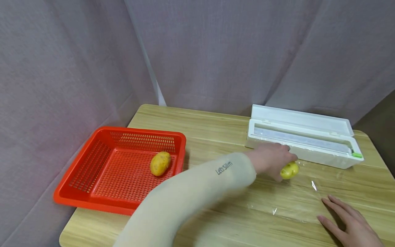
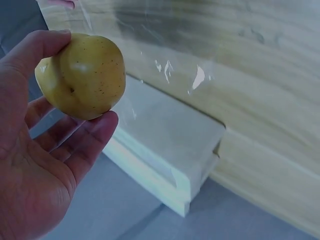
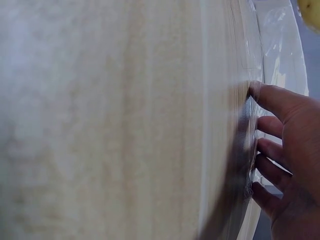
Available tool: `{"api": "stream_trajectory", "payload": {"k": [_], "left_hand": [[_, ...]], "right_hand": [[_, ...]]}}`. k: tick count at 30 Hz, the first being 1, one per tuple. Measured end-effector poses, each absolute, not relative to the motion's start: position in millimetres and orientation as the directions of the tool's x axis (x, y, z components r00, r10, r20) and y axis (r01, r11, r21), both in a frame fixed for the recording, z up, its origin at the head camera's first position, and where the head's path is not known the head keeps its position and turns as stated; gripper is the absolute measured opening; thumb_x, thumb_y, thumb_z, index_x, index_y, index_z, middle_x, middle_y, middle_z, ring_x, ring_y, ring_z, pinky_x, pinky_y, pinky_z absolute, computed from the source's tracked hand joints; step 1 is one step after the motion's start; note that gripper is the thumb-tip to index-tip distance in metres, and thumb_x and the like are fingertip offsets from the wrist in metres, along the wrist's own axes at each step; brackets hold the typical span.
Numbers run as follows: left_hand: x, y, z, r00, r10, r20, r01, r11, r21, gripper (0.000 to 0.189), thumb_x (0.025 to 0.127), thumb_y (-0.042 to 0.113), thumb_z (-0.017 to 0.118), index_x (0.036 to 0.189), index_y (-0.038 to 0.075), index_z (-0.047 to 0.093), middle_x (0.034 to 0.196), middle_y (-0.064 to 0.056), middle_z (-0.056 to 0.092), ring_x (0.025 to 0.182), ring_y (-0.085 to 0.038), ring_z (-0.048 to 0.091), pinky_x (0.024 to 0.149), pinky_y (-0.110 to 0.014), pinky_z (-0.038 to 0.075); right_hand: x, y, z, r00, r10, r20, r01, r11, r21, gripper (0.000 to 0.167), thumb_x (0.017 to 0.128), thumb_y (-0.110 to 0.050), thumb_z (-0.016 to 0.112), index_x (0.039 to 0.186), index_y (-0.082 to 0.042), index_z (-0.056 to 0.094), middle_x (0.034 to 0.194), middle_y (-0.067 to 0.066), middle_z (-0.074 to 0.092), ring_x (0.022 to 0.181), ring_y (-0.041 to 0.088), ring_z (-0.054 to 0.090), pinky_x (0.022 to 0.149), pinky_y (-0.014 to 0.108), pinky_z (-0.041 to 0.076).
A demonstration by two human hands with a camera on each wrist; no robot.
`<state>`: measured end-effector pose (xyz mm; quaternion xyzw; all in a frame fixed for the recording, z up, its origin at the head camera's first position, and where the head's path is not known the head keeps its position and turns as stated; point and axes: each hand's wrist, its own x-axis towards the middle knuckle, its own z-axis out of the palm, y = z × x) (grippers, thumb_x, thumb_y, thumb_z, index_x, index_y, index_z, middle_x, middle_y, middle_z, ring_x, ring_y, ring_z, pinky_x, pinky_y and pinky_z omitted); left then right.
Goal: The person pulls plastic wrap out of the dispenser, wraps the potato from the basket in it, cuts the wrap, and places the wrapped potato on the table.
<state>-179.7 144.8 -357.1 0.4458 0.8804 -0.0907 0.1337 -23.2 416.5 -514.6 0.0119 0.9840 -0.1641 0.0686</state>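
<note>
A yellow potato (image 2: 92, 75) is held between the thumb and fingers of my left hand (image 1: 273, 159). In the head view this potato (image 1: 289, 171) hangs over a sheet of clear cling film (image 1: 296, 202) spread on the table, just in front of the white cling film box (image 1: 308, 151). My right hand (image 1: 350, 223) rests at the film's right side with its fingers spread. The right wrist view has the fingertips of the right hand (image 3: 300, 150) right at the film's edge. Another potato (image 1: 160, 163) lies in the red plastic basket (image 1: 102, 202).
The box's lid (image 1: 302, 118) stands raised toward the curtain (image 1: 216, 51), with a roll of film (image 1: 296, 137) inside and a green slider (image 1: 357, 155) at its right end. The wooden table (image 1: 213, 127) carries everything, the basket overhanging its left edge.
</note>
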Motion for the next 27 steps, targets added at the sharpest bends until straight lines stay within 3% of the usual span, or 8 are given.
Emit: {"api": "stream_trajectory", "payload": {"k": [10,17,27], "left_hand": [[-167,177,-382,-0.581,0.749,-0.317,0.798,0.602,-0.041,0.073,0.093,0.058,0.077,0.157,0.047,0.044,0.139,0.021,0.050,0.119,0.002,0.047,0.095,-0.015,0.043],[-165,190,-402,-0.603,0.737,-0.306,0.780,0.625,-0.032,0.081,0.094,0.060,0.075,0.163,0.049,0.034,0.149,0.023,0.046,0.130,0.004,0.045,0.097,-0.016,0.046],[-165,195,-421,-0.601,0.741,-0.298,0.784,0.619,-0.043,0.077,0.095,0.061,0.073,0.162,0.048,0.036,0.154,0.022,0.044,0.137,0.003,0.043,0.106,-0.018,0.043]], "right_hand": [[-25,419,-517,-0.993,0.015,-0.114,0.049,0.951,-0.306,0.079,0.104,-0.055,0.064,0.151,0.007,0.047,0.151,0.040,0.039,0.130,0.067,0.035,0.093,0.080,0.036],[-27,416,-514,-0.986,0.025,-0.165,0.072,0.955,-0.287,0.082,0.104,-0.059,0.061,0.150,0.008,0.047,0.151,0.041,0.038,0.130,0.067,0.034,0.094,0.082,0.035],[-28,415,-515,-0.989,0.034,-0.143,0.072,0.960,-0.271,0.081,0.102,-0.059,0.065,0.146,0.008,0.051,0.147,0.040,0.041,0.128,0.064,0.037,0.095,0.081,0.036]]}}
